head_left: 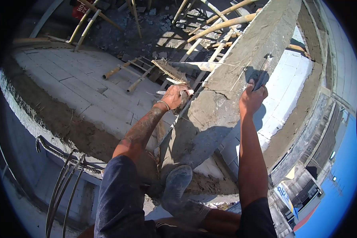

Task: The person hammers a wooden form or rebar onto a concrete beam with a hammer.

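Observation:
My left hand [176,96] is closed on a ragged, splintered piece of wood [170,71] at the edge of a concrete beam. My right hand [253,96] is wrapped round the dark handle of a trowel [262,74], whose narrow blade lies against the wet grey mortar on the beam [242,59]. Loose fibres and a crack show in the mortar between the two hands. Below them, a dusty shoe [178,180] rests on the structure.
Bamboo poles [222,27] and a bamboo ladder [137,71] stand beyond the beam, above rubble-strewn ground. Pale block walls [75,85] lie on both sides. Bent steel bars [59,190] stick out at lower left. Part of a person in red [79,10] shows at top left.

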{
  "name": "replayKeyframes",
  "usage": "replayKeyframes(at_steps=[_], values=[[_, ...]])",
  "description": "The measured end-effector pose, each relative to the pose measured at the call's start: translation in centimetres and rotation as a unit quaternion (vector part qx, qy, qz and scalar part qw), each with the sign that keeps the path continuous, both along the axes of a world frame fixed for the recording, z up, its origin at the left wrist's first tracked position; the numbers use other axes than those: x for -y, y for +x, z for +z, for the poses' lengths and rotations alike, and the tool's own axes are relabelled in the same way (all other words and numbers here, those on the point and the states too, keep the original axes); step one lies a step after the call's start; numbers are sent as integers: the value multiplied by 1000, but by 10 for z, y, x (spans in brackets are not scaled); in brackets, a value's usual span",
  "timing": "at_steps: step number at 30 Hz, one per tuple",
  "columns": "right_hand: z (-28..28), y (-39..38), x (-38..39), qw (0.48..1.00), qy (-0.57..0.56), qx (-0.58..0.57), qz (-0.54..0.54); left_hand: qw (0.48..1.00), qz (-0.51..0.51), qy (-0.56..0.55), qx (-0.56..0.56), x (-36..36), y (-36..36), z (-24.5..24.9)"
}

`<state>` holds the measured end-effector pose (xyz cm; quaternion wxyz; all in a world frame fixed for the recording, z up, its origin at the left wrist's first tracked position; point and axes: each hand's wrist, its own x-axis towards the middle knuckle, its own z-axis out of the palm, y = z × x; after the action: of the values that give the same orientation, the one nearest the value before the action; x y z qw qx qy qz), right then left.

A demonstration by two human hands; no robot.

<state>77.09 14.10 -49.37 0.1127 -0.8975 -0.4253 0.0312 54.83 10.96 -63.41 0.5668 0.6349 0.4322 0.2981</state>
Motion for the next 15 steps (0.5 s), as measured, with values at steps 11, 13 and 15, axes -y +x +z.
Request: replayKeyframes(at_steps=[11,13,15], values=[[-5,-1,6,996,44,50,51,991,65,114,-1,32,-5,45],[-6,0,9,995,49,70,58,998,38,27,-39,31,-2,42],[-6,0,9,992,55,89,69,995,64,74,0,37,0,47]])
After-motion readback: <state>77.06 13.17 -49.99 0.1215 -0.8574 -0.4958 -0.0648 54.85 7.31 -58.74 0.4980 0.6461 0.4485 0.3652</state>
